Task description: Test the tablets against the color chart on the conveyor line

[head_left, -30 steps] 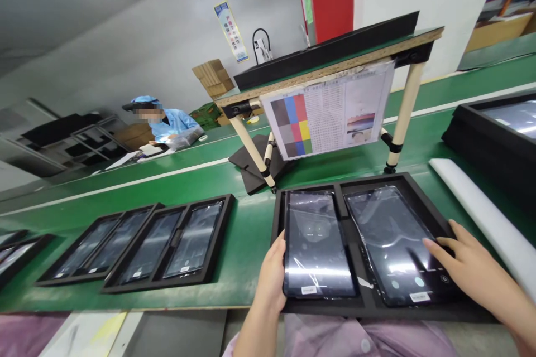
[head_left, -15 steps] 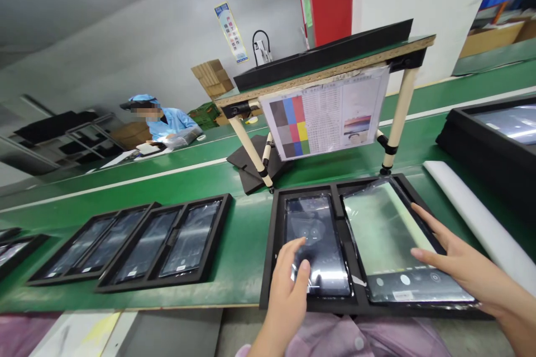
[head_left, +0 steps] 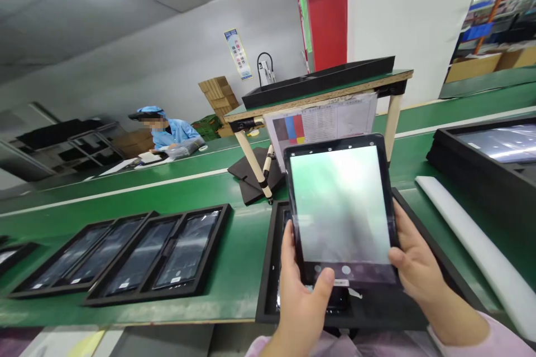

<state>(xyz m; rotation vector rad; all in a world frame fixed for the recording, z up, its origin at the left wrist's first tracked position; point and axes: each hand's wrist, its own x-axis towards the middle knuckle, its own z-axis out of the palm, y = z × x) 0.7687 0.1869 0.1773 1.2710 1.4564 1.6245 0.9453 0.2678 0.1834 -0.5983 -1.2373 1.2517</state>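
A tablet (head_left: 341, 212) with a bright, pale green camera picture on its screen is held up, tilted, between both my hands. My left hand (head_left: 304, 290) grips its lower left edge, thumb over the bottom of the screen. On the opposite side my right hand (head_left: 419, 268) wraps the lower right edge, thumb on the front. Beneath it lies a black foam tray (head_left: 267, 295) with two compartments, mostly covered by the tablet and my hands. Part of another tablet (head_left: 338, 299) shows in its left compartment.
Several tablets lie in black trays (head_left: 205, 279) to the left on the green bench (head_left: 234, 268). A stand (head_left: 251, 164) bears a printed chart (head_left: 318, 122). To the right are a white foam strip (head_left: 469, 245) and stacked trays (head_left: 481, 178). A co-worker (head_left: 171, 131) sits across.
The tablet has been lifted out of the tray's right compartment and raised before the chart. My left hand has left the other tablet and now grips this one too. The view has shifted slightly.
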